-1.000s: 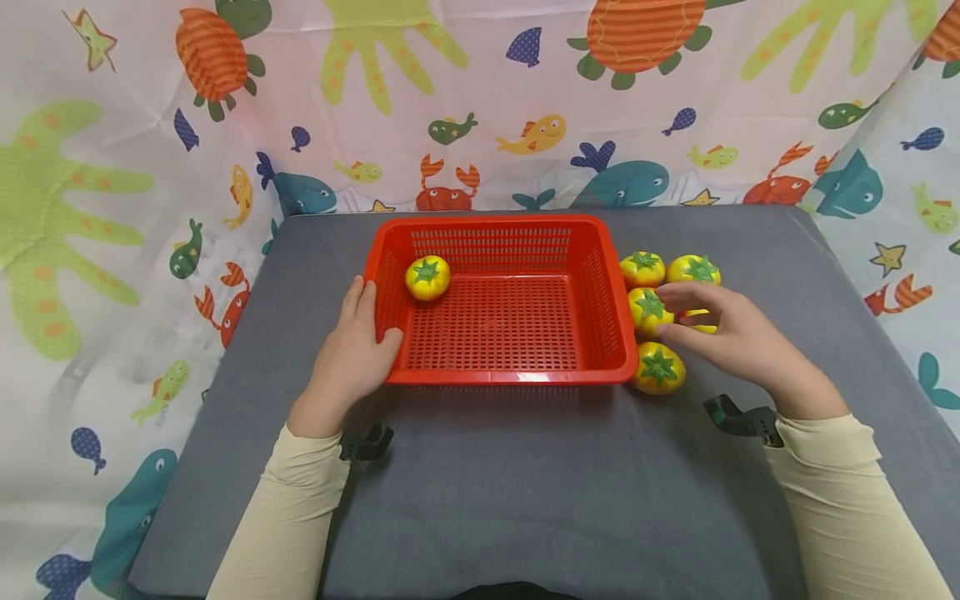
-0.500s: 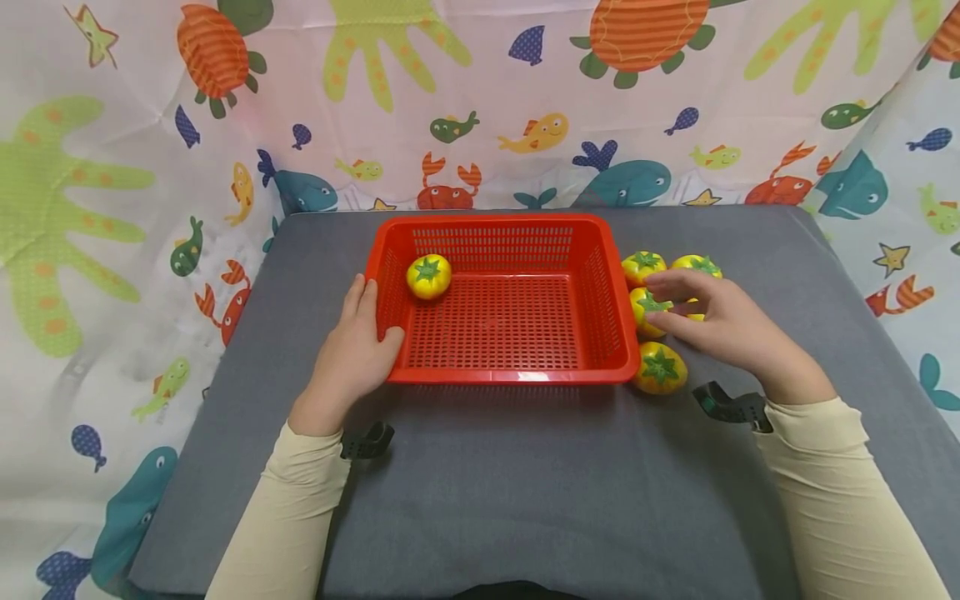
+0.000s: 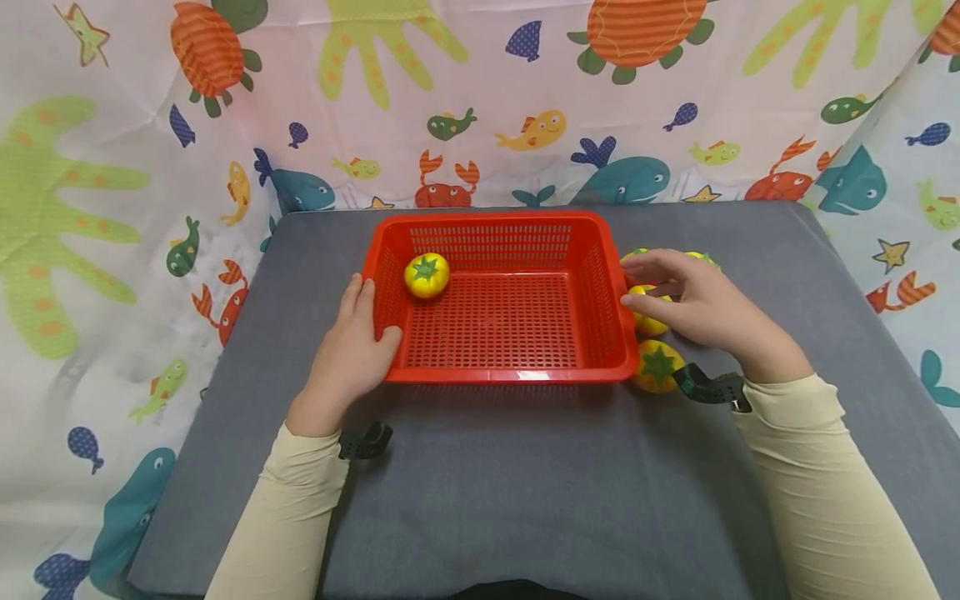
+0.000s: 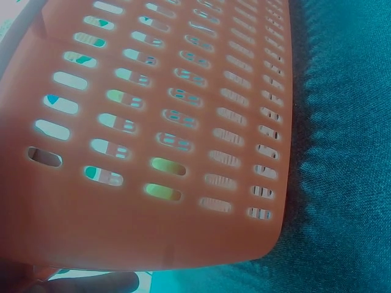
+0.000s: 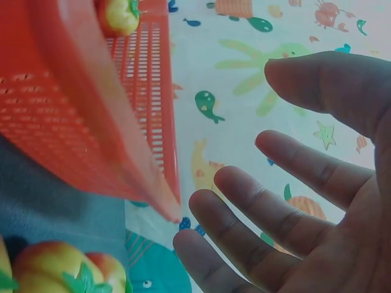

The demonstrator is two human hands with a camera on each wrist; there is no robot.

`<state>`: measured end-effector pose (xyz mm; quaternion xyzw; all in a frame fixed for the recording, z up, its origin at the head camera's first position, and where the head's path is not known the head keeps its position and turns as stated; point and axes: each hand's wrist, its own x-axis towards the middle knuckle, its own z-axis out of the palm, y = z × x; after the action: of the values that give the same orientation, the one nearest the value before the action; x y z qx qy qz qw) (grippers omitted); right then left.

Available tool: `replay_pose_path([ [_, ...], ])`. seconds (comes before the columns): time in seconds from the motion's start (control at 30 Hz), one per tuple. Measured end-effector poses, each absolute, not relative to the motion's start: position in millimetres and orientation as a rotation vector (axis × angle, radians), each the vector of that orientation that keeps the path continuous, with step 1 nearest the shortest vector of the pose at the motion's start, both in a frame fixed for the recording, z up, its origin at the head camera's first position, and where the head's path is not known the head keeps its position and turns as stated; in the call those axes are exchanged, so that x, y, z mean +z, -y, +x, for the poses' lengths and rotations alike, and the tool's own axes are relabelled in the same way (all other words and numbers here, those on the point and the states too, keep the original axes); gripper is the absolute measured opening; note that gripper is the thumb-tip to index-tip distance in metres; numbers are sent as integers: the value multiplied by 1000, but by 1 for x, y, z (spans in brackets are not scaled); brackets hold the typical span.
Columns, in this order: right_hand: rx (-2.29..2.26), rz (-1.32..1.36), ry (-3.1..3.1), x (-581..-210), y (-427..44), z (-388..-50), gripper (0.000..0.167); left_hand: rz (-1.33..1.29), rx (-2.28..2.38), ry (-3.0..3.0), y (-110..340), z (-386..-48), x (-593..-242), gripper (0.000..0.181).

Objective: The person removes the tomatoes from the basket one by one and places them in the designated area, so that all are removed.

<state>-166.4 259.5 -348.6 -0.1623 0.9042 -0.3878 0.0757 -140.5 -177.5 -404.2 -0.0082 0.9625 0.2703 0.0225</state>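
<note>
A red plastic basket with slotted walls stands on the grey table. Inside it, at the left, sits one yellow tomato-like fruit with a green star-shaped top. My left hand rests against the basket's left side, fingers extended along the wall. Over the basket's right rim hovers my right hand, thumb and fingers spread with nothing between them, as the right wrist view shows. Beneath and beside it are several more such fruits, among them a front fruit and a middle fruit; others are partly hidden by the hand.
The grey cloth-covered table extends in front of the basket and to both sides. Behind and at the sides hangs a white curtain printed with sea animals. Each wrist wears a dark camera band, such as the left band.
My right hand has moved left and slightly away from me, from over the fruits to the basket's right rim, its fingers still apart. The left hand and the basket have stayed put.
</note>
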Motion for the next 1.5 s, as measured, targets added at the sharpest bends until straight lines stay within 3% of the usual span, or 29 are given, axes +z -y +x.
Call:
replay_pose_path([
  [1.0, -1160, -504, -2638, -336, -213, -185, 50, -35, 831, -2979, 178, -141, -404, 85],
  [1.5, -1113, -590, -2655, -349, -195, -198, 49, -50, 825, -2974, 176, -140, -404, 86],
])
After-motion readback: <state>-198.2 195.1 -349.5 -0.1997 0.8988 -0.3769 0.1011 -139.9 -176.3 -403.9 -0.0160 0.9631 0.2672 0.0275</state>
